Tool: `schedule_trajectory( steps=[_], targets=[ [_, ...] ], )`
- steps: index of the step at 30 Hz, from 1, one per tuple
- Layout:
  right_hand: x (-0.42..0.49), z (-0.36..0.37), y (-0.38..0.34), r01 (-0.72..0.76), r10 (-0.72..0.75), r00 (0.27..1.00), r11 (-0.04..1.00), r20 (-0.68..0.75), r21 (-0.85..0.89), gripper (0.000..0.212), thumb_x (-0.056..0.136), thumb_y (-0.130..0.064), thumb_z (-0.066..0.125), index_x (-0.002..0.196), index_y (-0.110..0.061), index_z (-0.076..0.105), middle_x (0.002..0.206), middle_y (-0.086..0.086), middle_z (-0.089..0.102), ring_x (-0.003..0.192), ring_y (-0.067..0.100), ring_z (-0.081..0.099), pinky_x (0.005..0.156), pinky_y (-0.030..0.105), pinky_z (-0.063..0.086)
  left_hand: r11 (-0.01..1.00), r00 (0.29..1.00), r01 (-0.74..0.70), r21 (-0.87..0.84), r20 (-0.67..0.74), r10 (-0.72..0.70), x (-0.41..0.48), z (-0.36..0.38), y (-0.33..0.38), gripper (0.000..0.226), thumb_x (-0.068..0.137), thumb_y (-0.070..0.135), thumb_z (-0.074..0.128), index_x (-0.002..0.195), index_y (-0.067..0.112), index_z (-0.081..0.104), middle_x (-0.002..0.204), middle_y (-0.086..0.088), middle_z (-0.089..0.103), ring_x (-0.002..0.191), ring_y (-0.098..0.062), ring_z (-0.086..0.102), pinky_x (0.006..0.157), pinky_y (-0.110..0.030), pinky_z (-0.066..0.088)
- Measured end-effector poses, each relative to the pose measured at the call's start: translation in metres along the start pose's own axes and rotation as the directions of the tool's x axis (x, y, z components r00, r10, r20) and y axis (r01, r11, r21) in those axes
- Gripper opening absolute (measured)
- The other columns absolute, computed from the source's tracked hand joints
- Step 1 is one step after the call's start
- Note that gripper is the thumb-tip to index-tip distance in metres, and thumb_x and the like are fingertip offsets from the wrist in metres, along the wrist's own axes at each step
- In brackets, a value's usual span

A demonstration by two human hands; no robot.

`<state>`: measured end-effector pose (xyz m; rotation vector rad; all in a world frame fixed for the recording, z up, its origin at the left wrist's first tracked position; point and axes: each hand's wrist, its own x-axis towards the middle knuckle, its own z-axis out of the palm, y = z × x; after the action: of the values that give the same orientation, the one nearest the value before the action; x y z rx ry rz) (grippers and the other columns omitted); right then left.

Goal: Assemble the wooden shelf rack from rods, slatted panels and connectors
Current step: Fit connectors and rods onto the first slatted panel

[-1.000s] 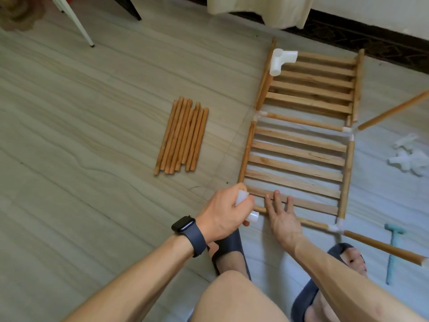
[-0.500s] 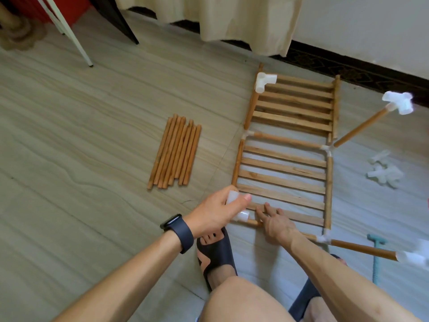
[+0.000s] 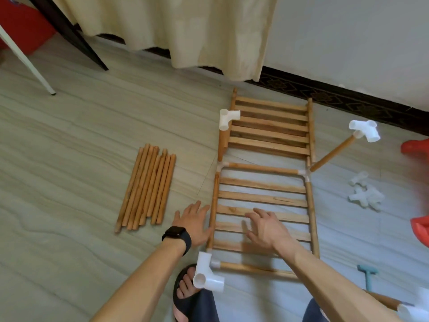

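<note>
Head cam: both my hands are empty with fingers spread, left hand beside the left rail of the slatted panel lying on the floor, right hand flat on its slats, and I reckon a sideways shove could pop the near corner connector off its rod

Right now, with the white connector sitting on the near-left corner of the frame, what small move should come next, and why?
Probably the left hand reaches for one of the loose rods beside it. Both it and the right hand are open and empty, and the corner connector shows open sockets with no rod in them yet.
</note>
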<state>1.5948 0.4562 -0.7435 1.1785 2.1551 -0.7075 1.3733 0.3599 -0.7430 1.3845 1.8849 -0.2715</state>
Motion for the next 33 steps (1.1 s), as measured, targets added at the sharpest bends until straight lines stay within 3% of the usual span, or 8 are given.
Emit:
schedule_trajectory(
  steps=[5,11,13,16,19,22,24,33],
  targets=[
    [0.037,-0.004,-0.015,0.028,-0.022,0.998,0.993,0.051,-0.118,0.070,0.101,-0.061,0.030,0.158,-0.043,-0.007,0.163,-0.002,-0.027,0.151,0.037,-0.019,0.120,0.063,0.007,0.968,0.952,0.247,0.052,-0.199,-0.233,0.033,0.009,-0.031,0.077,0.100,0.047,0.043,0.160,0.029,-0.001,0.167,-0.006,-0.014,0.153,-0.036,-0.011,0.122,-0.058,0.004],
    [0.054,0.019,-0.027,-0.009,0.022,0.996,0.989,0.085,-0.146,0.080,0.097,-0.070,0.027,0.153,-0.043,-0.023,0.152,-0.002,-0.048,0.139,0.041,-0.041,0.111,0.077,0.007,0.931,0.905,0.357,-0.081,-0.219,-0.366,0.053,0.014,-0.075,0.071,0.101,0.054,0.035,0.158,0.038,-0.003,0.165,0.002,-0.022,0.150,-0.043,-0.016,0.117,-0.069,0.006],
    [0.053,0.021,-0.027,-0.013,0.024,0.996,0.990,0.081,-0.138,0.081,0.096,-0.070,0.028,0.153,-0.042,-0.023,0.151,-0.002,-0.049,0.138,0.041,-0.042,0.112,0.077,0.007,0.936,0.899,0.342,-0.080,-0.261,-0.351,0.053,0.018,-0.075,0.069,0.101,0.051,0.037,0.159,0.035,0.004,0.167,0.002,-0.014,0.151,-0.043,-0.010,0.117,-0.066,0.013],
    [0.053,0.020,-0.026,-0.016,0.028,0.996,0.991,0.087,-0.135,0.082,0.096,-0.071,0.029,0.153,-0.043,-0.023,0.151,-0.003,-0.049,0.139,0.040,-0.042,0.112,0.076,0.007,0.959,0.867,0.280,-0.049,-0.415,-0.274,0.050,0.015,-0.076,0.064,0.096,0.044,0.049,0.155,0.031,0.027,0.163,-0.006,0.024,0.145,-0.040,0.022,0.112,-0.056,0.031],
    [0.053,0.020,-0.027,-0.020,0.035,0.994,0.989,0.099,-0.144,0.081,0.096,-0.071,0.028,0.152,-0.043,-0.023,0.151,-0.003,-0.048,0.139,0.041,-0.041,0.113,0.076,0.009,0.927,0.737,0.331,-0.176,-0.566,-0.371,0.056,0.005,-0.093,0.059,0.094,0.043,0.054,0.149,0.029,0.040,0.155,-0.015,0.036,0.139,-0.043,0.032,0.108,-0.057,0.033],
    [0.055,0.019,-0.027,-0.026,0.043,0.993,0.989,0.108,-0.148,0.082,0.095,-0.072,0.028,0.152,-0.044,-0.024,0.151,-0.003,-0.049,0.139,0.040,-0.041,0.113,0.076,0.010,0.743,0.593,0.467,-0.479,-0.454,-0.665,0.061,-0.011,-0.122,0.061,0.100,0.040,0.045,0.155,0.024,0.027,0.162,-0.018,0.018,0.148,-0.040,0.018,0.117,-0.056,0.020],
    [0.055,0.019,-0.027,-0.031,0.050,0.992,0.987,0.118,-0.156,0.083,0.095,-0.073,0.029,0.152,-0.044,-0.024,0.151,-0.004,-0.049,0.139,0.040,-0.041,0.113,0.075,0.011,0.631,0.552,0.511,-0.584,-0.340,-0.762,0.058,-0.021,-0.142,0.058,0.103,0.033,0.040,0.156,0.019,0.024,0.161,-0.018,0.022,0.145,-0.041,0.024,0.115,-0.054,0.025],
    [0.055,0.015,-0.028,-0.026,0.050,0.990,0.985,0.132,-0.173,0.083,0.095,-0.072,0.031,0.152,-0.044,-0.023,0.152,-0.003,-0.047,0.142,0.041,-0.038,0.113,0.074,0.016,0.517,0.571,0.497,-0.697,-0.186,-0.800,0.059,-0.030,-0.184,0.042,0.098,0.033,0.060,0.131,0.007,0.061,0.127,-0.020,0.061,0.114,-0.040,0.059,0.093,-0.047,0.052]
  ],
)
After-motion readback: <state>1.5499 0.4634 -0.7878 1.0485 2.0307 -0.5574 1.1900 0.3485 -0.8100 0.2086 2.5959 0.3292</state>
